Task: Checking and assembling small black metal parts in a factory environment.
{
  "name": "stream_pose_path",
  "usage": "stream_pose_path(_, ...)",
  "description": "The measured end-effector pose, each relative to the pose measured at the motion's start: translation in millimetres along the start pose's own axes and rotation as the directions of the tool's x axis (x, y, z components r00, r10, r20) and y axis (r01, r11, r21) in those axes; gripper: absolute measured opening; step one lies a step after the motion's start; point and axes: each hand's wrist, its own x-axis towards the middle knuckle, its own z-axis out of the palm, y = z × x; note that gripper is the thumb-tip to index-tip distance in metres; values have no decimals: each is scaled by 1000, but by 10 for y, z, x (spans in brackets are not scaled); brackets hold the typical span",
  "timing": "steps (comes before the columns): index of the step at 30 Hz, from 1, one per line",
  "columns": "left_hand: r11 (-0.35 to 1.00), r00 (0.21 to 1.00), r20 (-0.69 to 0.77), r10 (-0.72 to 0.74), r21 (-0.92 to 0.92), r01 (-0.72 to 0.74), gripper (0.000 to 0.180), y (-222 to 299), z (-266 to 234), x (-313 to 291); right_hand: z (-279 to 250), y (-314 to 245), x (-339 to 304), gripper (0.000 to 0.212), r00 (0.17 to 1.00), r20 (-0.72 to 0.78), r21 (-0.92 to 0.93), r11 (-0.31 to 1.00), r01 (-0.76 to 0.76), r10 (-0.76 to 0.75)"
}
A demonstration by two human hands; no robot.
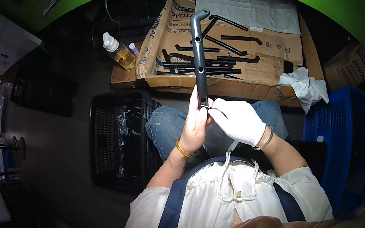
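A long black bar-shaped handle (199, 58) with a bent top end and a few holes along its face stands up from my hands, pointing away from me. My bare left hand (195, 124), with a yellow bangle at its wrist, is closed round the handle's lower end. In a white glove, my right hand (237, 120) pinches at that same end, thumb and forefinger together. Whatever small thing lies in this pinch is too small to make out. Just beyond, more black handles (226, 44) lie loose in an open cardboard box (259, 82).
To the left of the box stand a clear bottle (122, 56) with yellow liquid and a white top, and a small container (133, 48). A black crate (101, 147) is by my left knee. Blue crates (336, 136) are at right, near a crumpled white cloth (306, 88).
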Motion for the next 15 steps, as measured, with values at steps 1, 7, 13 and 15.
stream_pose_path(1, 1000, 1000, -6, -1, 17, 1, 71, -4, 10, -3, 0, 3, -13, 13, 1000, -10, -10, 1000, 10, -10)
stream_pose_path(7, 1000, 999, -38, -12, 6, 12, 70, -95, 51, -27, 51, 31, -79, 14, 999, -32, -40, 999, 4, -5)
stream_pose_path(13, 1000, 998, -54, -12, -4, 11, 71, -128, 53, -29, 104, -25, -97, 15, 982, -37, 31, 983, -182, 183)
stream_pose_path(15, 994, 1000, -20, -16, -111, 14, 71, -93, 95, 4, 157, 24, -110, 14, 956, -146, 196, 955, -224, 254)
